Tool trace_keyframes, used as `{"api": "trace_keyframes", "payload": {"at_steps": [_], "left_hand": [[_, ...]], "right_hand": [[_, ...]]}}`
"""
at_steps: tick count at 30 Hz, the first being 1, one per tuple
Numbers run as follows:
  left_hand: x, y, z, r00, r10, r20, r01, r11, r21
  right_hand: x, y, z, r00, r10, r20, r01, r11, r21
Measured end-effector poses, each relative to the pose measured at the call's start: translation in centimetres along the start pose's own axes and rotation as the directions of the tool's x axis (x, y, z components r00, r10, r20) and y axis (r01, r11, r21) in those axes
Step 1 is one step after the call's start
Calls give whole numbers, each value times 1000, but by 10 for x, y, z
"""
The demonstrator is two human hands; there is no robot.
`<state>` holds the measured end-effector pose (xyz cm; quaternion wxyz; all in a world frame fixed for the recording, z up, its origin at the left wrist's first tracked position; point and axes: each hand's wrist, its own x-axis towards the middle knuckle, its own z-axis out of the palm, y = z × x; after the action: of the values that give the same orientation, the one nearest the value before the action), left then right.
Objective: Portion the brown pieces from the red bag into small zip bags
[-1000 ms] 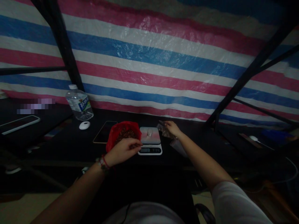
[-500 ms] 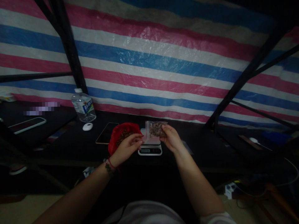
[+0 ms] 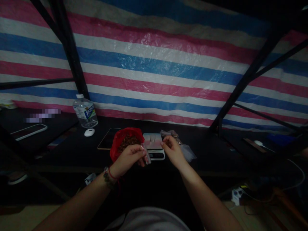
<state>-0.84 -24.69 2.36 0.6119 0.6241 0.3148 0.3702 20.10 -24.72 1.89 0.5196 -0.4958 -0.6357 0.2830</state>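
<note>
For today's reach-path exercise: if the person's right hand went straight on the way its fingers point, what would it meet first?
Probably the kitchen scale: the right hand points left and slightly forward, close beside it, though depth is unclear.

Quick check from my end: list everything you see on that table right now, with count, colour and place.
red bag: 1, red, holding brown bits, table centre, behind the left hand.
kitchen scale: 1, white, right of the red bag.
small clear pouch: 1, clear, in the left hand's grip.
filled pouches: count unclear, clear with brown contents, right of the scale.
phone: 1, dark, flat, left of the red bag.
second phone: 1, dark with light edge, far left.
water bottle: 1, clear, white cap, back left.
white oval object: 1, before the bottle.
tarp: 1, red, white and blue stripes, behind.
left hand: holding the pouch.
right hand: pinched shut; contents unclear.
</note>
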Motion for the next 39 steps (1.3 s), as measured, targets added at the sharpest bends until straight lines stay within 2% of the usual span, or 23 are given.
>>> {"api": "trace_keyframes", "payload": {"at_steps": [2,5,10,13,18,20,22,24,27,29,30,33,35,37,39], "left_hand": [[-2,2,3,1000,0,11,0,1000,12],[-3,0,9,999,-5,36,3,998,60],[0,-10,17,998,-5,70,-5,989,148],[0,-11,19,995,-37,92,24,989,144],[-1,-8,18,994,-5,109,-13,986,168],[-1,-7,18,995,4,98,-23,982,189],[0,-9,18,998,-2,67,-14,971,237],[1,-13,17,1000,-15,19,8,950,312],[3,-19,14,997,-44,-59,65,903,424],[4,-21,9,994,-47,-95,88,866,492],[5,-20,7,994,-27,-102,77,843,532],[7,-15,-1,985,151,-82,-62,756,651],[8,-9,-7,961,269,-58,-165,734,659],[8,-5,-13,950,306,-63,-206,766,609],[8,-1,-19,958,270,-94,-178,819,545]], "right_hand": [[-8,-12,-3,982,-24,187,31,999,-32],[-22,-30,1,908,-33,418,74,994,-83],[-30,-33,12,873,34,487,77,975,-207],[-26,-24,9,841,48,539,55,984,-172],[-18,-16,0,756,44,653,5,997,-74],[-16,-14,1,737,40,674,-27,999,-30],[-16,-14,5,762,37,646,-2,998,-55],[-17,-13,10,808,44,587,66,984,-165],[-15,-9,15,924,63,378,95,918,-385],[-13,-7,15,965,53,258,70,892,-447],[-12,-6,14,969,49,244,67,893,-444],[-10,-6,10,938,15,347,103,941,-322],[-9,-4,10,922,-72,379,152,971,-184],[-7,1,13,939,-140,316,159,987,-37],[-7,9,19,966,-105,236,78,990,119]]}}
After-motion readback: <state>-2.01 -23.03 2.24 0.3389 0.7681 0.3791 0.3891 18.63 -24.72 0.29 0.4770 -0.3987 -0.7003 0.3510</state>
